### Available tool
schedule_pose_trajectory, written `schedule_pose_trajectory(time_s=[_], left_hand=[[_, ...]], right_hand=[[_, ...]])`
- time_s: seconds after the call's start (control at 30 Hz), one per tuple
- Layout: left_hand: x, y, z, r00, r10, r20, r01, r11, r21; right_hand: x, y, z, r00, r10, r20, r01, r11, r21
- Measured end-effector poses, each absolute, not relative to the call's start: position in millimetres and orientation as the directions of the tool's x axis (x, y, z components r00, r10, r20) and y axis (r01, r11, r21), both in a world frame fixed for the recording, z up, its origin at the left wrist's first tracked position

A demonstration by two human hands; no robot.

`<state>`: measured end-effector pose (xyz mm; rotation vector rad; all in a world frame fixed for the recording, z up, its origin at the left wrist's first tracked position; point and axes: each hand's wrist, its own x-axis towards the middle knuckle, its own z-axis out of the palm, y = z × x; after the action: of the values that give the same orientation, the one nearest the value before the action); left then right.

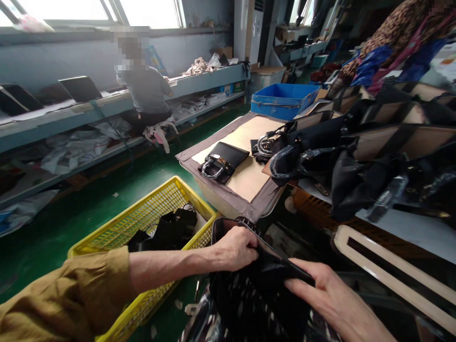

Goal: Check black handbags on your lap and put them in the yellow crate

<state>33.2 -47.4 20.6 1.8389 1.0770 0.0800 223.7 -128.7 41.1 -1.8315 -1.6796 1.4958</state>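
Black material gathers between two bare hands: a black bag (263, 297) sits low and close in front, mouth upward, probably so that its inside can be seen from above. The left hand (235, 249) has its fingers curled tight on the near edge of the mouth; which layer they pinch is hidden. The right hand (324, 287) clasps the rim farther along between thumb and fingers, seemingly to keep the opening spread and steady.

Just past the left forearm, a yellow basket (149, 209) stands on the green floor (156, 171), its walls keeping some black pieces (174, 228) together within reach. On the cloth-edged table (249, 187) a handbag (231, 156) lies flat, its handle (210, 176) in clear wrap, presumably against scratches. More bags (351, 185) crowd the right-hand table (409, 232), perhaps packed tightly to save room, with a co-worker's blue sleeves (374, 64) behind them
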Motion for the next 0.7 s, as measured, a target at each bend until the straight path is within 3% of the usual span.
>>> schedule_pose_trajectory(time_s=[0.1,0.33,0.4,0.5,0.57,0.7], left_hand=[[34,-47,23,0.607,0.709,-0.359,0.662,-0.201,0.722],[25,-47,14,0.535,0.730,-0.426,0.612,0.013,0.791],[23,-50,19,0.550,0.741,-0.385,0.658,-0.100,0.746],[21,-54,31,0.651,0.724,-0.227,0.693,-0.444,0.568],[22,-56,38,0.715,0.673,-0.189,0.666,-0.575,0.475],[22,-52,43,0.808,0.554,-0.201,0.570,-0.647,0.507]], right_hand=[[224,-128,45,-0.165,0.841,-0.516,0.577,-0.342,-0.742],[227,-129,50,-0.148,0.826,-0.543,0.523,-0.401,-0.752],[226,-129,51,-0.153,0.823,-0.546,0.506,-0.410,-0.759],[224,-128,52,-0.163,0.820,-0.549,0.493,-0.415,-0.765],[225,-127,51,-0.165,0.816,-0.554,0.500,-0.415,-0.761],[228,-127,44,-0.193,0.803,-0.564,0.487,-0.421,-0.765]])
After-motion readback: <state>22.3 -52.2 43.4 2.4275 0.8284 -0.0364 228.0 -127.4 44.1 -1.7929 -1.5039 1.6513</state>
